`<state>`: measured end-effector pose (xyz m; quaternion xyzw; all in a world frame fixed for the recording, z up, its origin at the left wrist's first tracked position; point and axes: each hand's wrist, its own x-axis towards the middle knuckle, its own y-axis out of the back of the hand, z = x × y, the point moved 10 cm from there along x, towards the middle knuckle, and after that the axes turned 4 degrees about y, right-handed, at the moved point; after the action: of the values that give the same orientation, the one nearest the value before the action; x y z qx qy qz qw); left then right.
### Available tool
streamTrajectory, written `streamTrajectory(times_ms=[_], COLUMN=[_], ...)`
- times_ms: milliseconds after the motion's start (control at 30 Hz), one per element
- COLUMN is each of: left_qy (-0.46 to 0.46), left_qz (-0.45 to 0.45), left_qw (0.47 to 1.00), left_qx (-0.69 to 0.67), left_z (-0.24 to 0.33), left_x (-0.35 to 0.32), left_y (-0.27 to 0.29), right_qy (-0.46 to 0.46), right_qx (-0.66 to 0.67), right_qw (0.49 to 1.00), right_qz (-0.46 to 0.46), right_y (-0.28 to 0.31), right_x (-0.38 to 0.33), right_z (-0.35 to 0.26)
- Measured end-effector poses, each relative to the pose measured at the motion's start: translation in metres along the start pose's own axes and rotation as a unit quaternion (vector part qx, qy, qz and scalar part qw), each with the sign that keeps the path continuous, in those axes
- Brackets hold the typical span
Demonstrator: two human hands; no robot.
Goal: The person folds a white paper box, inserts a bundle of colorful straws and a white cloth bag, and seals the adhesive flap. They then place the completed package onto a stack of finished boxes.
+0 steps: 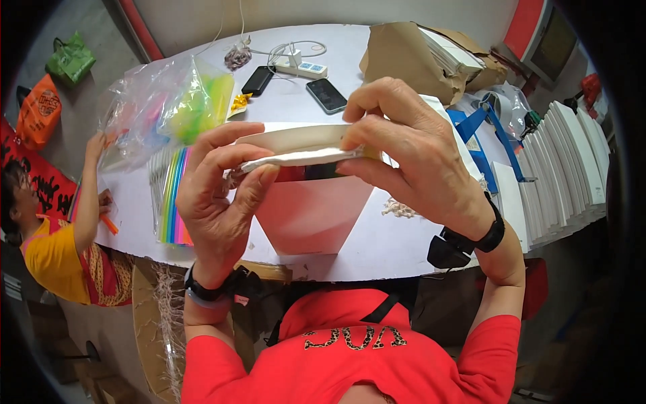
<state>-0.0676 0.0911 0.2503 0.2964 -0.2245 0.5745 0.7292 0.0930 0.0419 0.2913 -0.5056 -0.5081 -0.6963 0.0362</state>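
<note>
A white paper bag [306, 202] is held up above the table [377, 242], its open top pinched flat between the left hand [219, 195] and right hand [410, 145], both clamped on its rim.

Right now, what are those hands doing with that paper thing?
Both hands hold a white paper bag up over a table. The left hand pinches its top edge on one side, and the right hand grips the other side. Two phones lie farther back. Another person works at the table's left.
</note>
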Motion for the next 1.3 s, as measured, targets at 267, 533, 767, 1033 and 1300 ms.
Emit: streamTrajectory(times_ms=[267,533,767,1033,1300], left_qy=[-0.044,-0.182,-0.017,-0.277,-0.313], left_qz=[-0.113,-0.018,-0.110,-0.114,-0.092], left_qw=[0.981,0.914,0.979,0.860,0.826], left_qx=[0.150,0.362,0.169,0.414,0.460], left_z=[0.022,0.048,0.015,0.071,0.055], left_x=[0.009,-0.002,0.005,-0.021,-0.045], left_y=[0.005,0.000,0.006,-0.030,-0.043], right_qy=[0.028,-0.061,-0.073,-0.026,-0.229], right_qx=[0.091,0.157,0.208,0.131,0.475], right_qw=[0.995,0.972,0.954,0.960,0.848], right_qz=[-0.040,-0.162,-0.203,-0.247,0.058], right_y=[-0.012,-0.034,-0.044,-0.042,-0.035], right_x=[0.000,0.007,0.007,0.011,-0.044], right_z=[-0.011,0.002,0.002,-0.010,0.045])
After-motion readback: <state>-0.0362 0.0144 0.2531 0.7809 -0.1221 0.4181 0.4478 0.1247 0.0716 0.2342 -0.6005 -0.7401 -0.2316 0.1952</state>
